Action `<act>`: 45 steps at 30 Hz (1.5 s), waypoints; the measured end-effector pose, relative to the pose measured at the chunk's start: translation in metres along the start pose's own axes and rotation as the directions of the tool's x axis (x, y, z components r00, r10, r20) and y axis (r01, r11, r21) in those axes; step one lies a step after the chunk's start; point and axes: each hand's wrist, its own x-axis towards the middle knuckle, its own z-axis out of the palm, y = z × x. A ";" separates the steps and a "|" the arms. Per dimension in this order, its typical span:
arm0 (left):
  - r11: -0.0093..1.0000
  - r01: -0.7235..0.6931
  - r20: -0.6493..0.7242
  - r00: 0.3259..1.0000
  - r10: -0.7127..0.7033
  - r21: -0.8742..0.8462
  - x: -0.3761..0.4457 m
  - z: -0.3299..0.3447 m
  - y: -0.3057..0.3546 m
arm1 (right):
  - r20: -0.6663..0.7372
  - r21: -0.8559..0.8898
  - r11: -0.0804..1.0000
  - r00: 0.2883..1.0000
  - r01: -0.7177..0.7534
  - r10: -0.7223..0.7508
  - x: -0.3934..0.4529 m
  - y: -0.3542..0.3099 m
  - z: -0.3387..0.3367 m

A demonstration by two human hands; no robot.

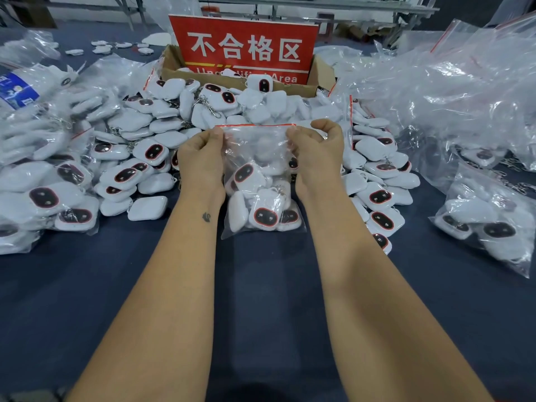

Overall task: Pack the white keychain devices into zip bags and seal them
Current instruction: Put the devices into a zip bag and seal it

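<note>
Clear plastic: a zip bag (262,181) with a red strip along its top edge stands upright at the centre, its bottom resting on the worktop (261,300).
Bag contents: several white keychain devices (265,217) sit in its lower half, some showing a dark oval face ringed in red; a metal clip shows among them.
Left hand (201,158): fingers curled, pinching the bag's top left corner just under the red strip.
Right hand (317,152): fingers curled, pinching the bag's top right corner; the two hands are held apart by the width of the bag.
Seal: whether the strip is pressed closed I cannot tell.
Loose pile (162,146): unpacked white devices heaped behind and on both sides of the held bag, some face up, some face down.
Filled bags, left (43,184): bags already holding devices are stacked at the left edge.
Filled bag, right (490,224): another lies on the worktop, well apart from the hands.
Empty bags (452,85): a crumpled heap of clear bags rises at the far right.
Cardboard box (316,79): sits behind the pile, with a red sign (245,49) bearing white characters standing in it.
Worktop cover: dark blue cloth.
</note>
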 end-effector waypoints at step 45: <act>0.998 -0.059 0.278 0.959 0.047 0.036 -0.021 0.010 -0.004 | 0.175 -0.257 0.965 0.985 0.049 -0.004 -0.007 0.004 0.005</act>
